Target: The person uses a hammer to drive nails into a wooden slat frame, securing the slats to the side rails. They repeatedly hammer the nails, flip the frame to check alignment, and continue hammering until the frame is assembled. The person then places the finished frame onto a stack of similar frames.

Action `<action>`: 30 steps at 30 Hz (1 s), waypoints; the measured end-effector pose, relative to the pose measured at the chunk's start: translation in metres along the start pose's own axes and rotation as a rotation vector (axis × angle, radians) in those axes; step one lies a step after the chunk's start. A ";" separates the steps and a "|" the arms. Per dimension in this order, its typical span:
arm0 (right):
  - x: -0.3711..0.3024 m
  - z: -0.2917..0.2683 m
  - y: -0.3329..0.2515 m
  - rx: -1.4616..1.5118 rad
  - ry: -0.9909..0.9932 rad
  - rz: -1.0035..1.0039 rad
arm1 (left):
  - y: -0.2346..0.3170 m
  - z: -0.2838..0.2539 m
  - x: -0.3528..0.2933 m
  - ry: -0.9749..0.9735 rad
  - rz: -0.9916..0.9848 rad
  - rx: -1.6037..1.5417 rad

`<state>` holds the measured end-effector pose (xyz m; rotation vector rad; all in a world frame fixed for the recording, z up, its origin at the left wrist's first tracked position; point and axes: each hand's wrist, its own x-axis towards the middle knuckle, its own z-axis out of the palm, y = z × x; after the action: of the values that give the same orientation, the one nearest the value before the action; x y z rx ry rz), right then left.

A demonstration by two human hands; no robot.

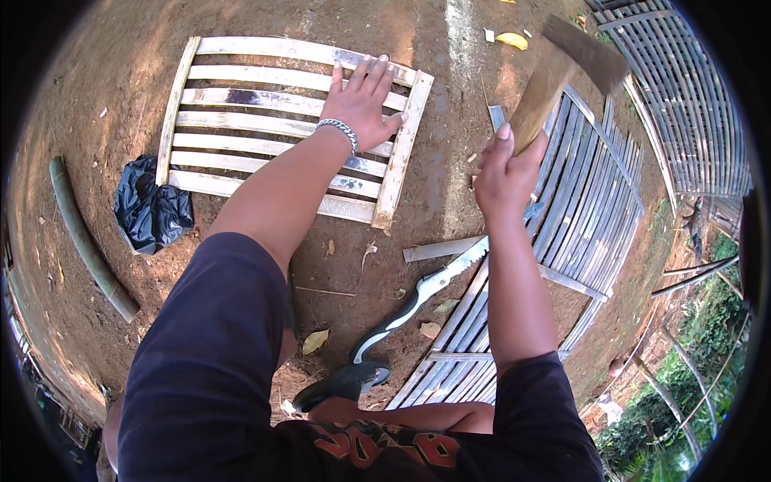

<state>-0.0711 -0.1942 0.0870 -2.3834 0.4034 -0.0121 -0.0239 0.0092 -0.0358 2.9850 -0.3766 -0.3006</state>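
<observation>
While our left hand (361,107) lies with grip wide on the slatted panel (241,121), our right hand (508,175) holds 1 hatchet (548,87) in its grip.

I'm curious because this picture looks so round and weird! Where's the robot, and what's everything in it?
There's no robot, just a person using two bare hands. A wide camera on the person's head looks down, so straight things bend near the edge. The left hand rests, fingers spread, on a pale slatted panel. The right hand grips the wooden handle of a hatchet, raised above the ground. On the ground also lie a saw with a black-and-white handle, and a black plastic bag.
</observation>
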 end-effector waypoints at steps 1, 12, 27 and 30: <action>-0.001 0.009 0.012 0.023 0.085 -0.027 | 0.000 0.001 0.001 0.003 -0.001 0.000; -0.004 0.004 -0.008 -0.005 0.045 -0.126 | -0.004 0.004 -0.003 0.003 -0.010 0.010; 0.041 -0.026 0.001 -0.709 -0.627 -0.131 | 0.004 -0.001 0.004 -0.017 0.018 0.008; 0.047 -0.043 -0.017 -0.524 -0.522 -0.147 | -0.001 -0.001 0.000 -0.022 -0.010 0.037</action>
<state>-0.0270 -0.2240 0.1250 -2.7851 -0.0289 0.7111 -0.0231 0.0101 -0.0346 3.0227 -0.3733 -0.3312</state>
